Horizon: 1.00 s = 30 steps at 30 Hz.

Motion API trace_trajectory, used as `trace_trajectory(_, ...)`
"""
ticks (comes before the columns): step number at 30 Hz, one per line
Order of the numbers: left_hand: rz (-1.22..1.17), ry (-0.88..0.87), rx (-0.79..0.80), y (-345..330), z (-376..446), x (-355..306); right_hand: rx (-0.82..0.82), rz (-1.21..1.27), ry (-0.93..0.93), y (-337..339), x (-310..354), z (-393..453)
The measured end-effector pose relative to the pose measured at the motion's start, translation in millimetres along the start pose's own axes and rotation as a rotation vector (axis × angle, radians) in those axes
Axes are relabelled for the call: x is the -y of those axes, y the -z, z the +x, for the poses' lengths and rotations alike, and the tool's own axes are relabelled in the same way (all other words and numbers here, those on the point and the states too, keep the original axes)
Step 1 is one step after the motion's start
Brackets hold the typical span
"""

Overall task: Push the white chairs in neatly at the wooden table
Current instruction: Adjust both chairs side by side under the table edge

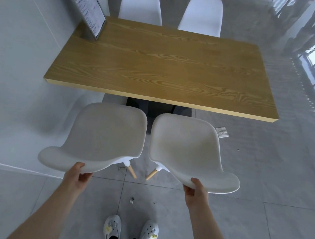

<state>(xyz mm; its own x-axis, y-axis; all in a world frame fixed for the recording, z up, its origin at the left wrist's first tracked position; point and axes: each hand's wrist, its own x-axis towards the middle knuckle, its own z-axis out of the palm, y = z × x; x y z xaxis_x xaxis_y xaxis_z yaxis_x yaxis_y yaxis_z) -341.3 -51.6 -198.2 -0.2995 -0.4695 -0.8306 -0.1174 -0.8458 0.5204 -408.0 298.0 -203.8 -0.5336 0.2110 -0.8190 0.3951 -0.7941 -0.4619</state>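
Two white shell chairs stand side by side in front of the wooden table's [164,69] near edge, seats facing it. My left hand [78,175] grips the top edge of the left chair's [102,135] backrest. My right hand [197,189] grips the top edge of the right chair's [188,148] backrest. Both seats lie just short of the tabletop edge, apart from it. Light wooden legs show between the two chairs. Two more white chairs [141,4] [201,15] sit tucked in at the table's far side.
A framed notice board [83,2] leans on the white wall at the table's far left corner. The wall runs along the left. A crumpled wrapper [222,133] lies on the grey tiles right of the chairs, and a small bit [131,200] near my shoes [131,231].
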Motion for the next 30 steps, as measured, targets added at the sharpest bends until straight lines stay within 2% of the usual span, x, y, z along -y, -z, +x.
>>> trace_trajectory(4, 0.038, -0.027, -0.023, 3, 3, 5, -0.019, -0.055, 0.006, 1, -1, -1)
trace_trajectory(7, 0.129, -0.119, -0.059, 4, 1, 8, -0.015, -0.097, -0.001, 4, 1, -5)
trace_trajectory(8, 0.266, -0.165, -0.126, 4, -3, 7, -0.008, -0.097, -0.004, 6, 1, -5)
trace_trajectory(10, 0.757, -0.271, -0.362, 6, -8, 2, -0.017, -0.094, 0.002, 8, 1, -4)
trace_trajectory(12, 1.089, -0.516, -0.442, 8, -17, 2, -0.031, -0.087, 0.02, 7, 2, -7)
trace_trajectory(14, 1.346, -0.864, -0.333, 4, -37, 4, -0.049, -0.075, 0.049, 7, 1, -7)
trace_trajectory(16, 1.659, -1.07, -0.138, 2, -43, 8, -0.075, -0.096, 0.08, 5, 2, -13)
trace_trajectory(17, 1.792, -1.075, -0.03, 1, -46, 9, -0.09, -0.125, 0.094, 3, 3, -19)
trace_trajectory(19, 2.046, -0.927, 0.128, 2, -46, 12, -0.107, -0.192, 0.114, 0, 5, -26)
trace_trajectory(21, 2.276, -0.854, 0.187, 9, -47, 20, -0.12, -0.264, 0.115, -2, 9, -35)
trace_trajectory(22, 2.341, -0.874, 0.204, 16, -47, 24, -0.132, -0.299, 0.116, 0, 10, -40)
trace_trajectory(26, 2.354, -0.962, 0.322, 34, -43, 12, -0.114, -0.397, 0.186, 3, 11, -80)
trace_trajectory(28, 2.22, -1.223, 0.386, 41, -38, 6, -0.059, -0.449, 0.258, -7, 16, -105)
trace_trajectory(30, 2.218, -1.328, 0.424, 54, -31, 0, 0.039, -0.428, 0.368, -38, 31, -147)
